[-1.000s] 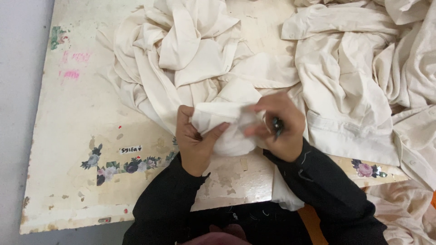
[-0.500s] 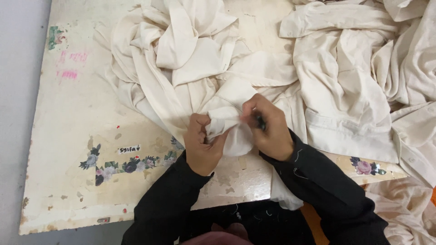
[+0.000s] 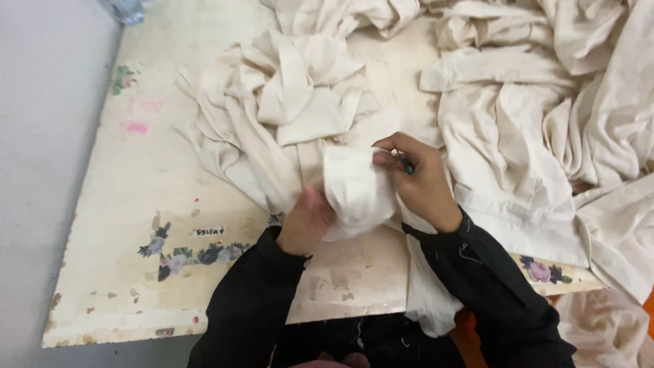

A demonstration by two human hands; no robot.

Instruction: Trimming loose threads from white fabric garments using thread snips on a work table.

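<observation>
At the centre of the frame the right hand point(image 3: 419, 184) pinches the upper edge of a cream cloth piece point(image 3: 355, 192); its fingers point(image 3: 390, 144) are curled narrow on the fabric, with the thumb pressed to it. A small dark slender object point(image 3: 408, 165) pokes out between these fingers, but it is too small and too covered to tell what it is. The left hand point(image 3: 306, 221), just lower left of the cloth piece, is blurred; its fingers go under the fabric and are hidden, so it seems to grip the cloth from below, though how they are spread cannot be told. The cloth piece bulges between the two hands, raised a little above the tabletop point(image 3: 129, 204), and its lower part hangs over the near edge between the black sleeves point(image 3: 477, 279).

Above the hands lies a crumpled heap of the same cream fabric point(image 3: 293, 95), and whether the held piece is joined to it cannot be made out. A larger spread of cream fabric point(image 3: 545, 136) fills the right of the frame and is cut off at the top and right edges. The worn tabletop carries a strip of flower decoration point(image 3: 197, 255) at lower left, partly covered by the left sleeve, and pink smudges point(image 3: 136, 127) at upper left.
</observation>
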